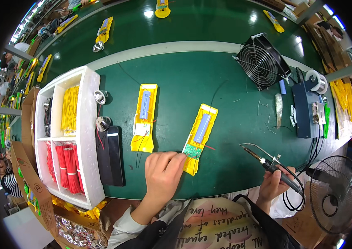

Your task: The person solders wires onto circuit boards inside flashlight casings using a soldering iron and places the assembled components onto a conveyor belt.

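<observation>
On the green bench (176, 95), center, I view the yellow shell (196, 164) w/ blue battery cell (202, 128) and green PCB (193, 152). Status: cell + PCB appear fitted; red lead (209, 147) shows a free outer end, so wiring is prob. incomplete. L hand (163, 172): fingers curled, tips at PCB's L edge; can't tell if gripping a wire or the shell. R hand (272, 185): grasping soldering iron (269, 165), tip clear of PCB. Adj. L: 2nd yellow shell (147, 144) w/ own cell (145, 106). Farther L: foam tray (91, 137) w/ red wires (68, 168). Upper R: axial fan (260, 62).
</observation>
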A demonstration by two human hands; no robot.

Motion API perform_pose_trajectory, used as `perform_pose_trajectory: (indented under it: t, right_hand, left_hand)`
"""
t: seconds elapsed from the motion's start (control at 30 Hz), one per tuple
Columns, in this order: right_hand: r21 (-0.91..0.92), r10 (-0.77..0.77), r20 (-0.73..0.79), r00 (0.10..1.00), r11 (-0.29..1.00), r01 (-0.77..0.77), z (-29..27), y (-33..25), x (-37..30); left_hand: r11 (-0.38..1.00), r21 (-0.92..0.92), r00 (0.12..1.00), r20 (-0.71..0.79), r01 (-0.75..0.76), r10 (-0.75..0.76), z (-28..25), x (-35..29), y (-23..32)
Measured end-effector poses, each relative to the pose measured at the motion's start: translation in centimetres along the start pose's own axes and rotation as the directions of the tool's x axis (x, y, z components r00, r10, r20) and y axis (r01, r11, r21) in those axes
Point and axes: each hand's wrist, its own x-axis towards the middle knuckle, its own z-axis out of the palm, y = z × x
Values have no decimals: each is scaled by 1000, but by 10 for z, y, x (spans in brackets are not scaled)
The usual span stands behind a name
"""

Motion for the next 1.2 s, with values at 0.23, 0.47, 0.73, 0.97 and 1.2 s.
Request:
perform_pose_trajectory:
  t: [0.23,0.47,0.73,0.97,1.2]
  right_hand:
    - [-8,65,-82,994,998,-66,-3,4,4]
    - [6,53,-82,995,999,-53,-4,6,5]
    - [-6,48,-62,997,999,-48,2,1,1]
    - [-106,-247,117,962,960,260,12,-19,-20]
    - [-115,37,433,901,993,15,37,-26,-30]
  left_hand:
    - [979,-169,991,-59,111,-123,0,-5,5]
    - [941,-259,969,-61,217,-240,5,-16,11]
    - [859,-344,873,-176,379,-455,12,-21,22]
    - [896,-294,897,-192,334,-398,17,-24,18]
    - [915,-266,914,-187,305,-359,19,-28,12]
